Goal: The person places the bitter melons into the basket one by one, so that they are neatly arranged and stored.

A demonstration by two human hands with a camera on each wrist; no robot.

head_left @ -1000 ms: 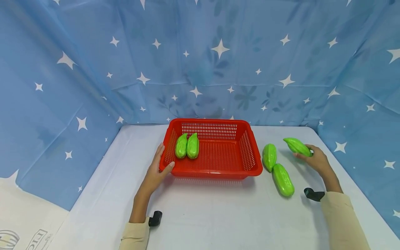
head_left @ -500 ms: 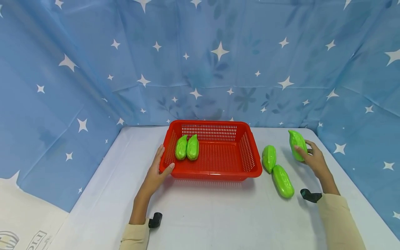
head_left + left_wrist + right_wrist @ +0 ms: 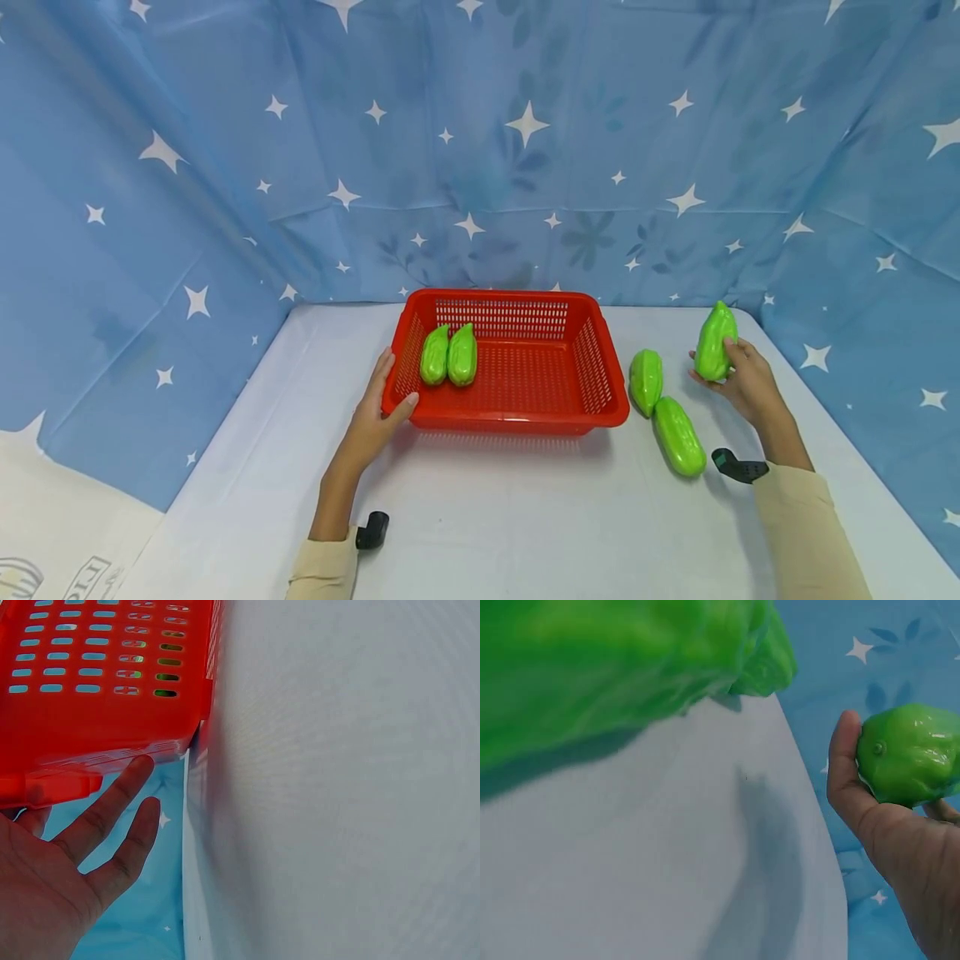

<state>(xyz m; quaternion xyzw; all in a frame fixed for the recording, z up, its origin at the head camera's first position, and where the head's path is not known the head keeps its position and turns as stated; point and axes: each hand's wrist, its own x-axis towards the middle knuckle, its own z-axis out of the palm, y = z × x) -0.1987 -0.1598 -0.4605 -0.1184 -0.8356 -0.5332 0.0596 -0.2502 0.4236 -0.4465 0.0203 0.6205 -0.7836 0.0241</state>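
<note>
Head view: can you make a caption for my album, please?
Left hand at a red basket with two green fruit-shaped pieces inside; right hand holding a third, two more beside the basket.

Left hand (image 3: pixel 372 417): bare. Left sleeve (image 3: pixel 324 570): plain beige, creased. Left wrist unit (image 3: pixel 372 531): black, elbow-shaped. Right hand (image 3: pixel 750 385): bare. Right sleeve (image 3: pixel 806 525): same beige. Right wrist unit (image 3: pixel 741 469): black, rounded end, small greenish patch (image 3: pixel 721 458).

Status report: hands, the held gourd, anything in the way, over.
Right hand holding green gourd above white table. Left hand at left end of red basket. Two gourds inside. Two more gourds right of basket, possibly in the way.
</note>
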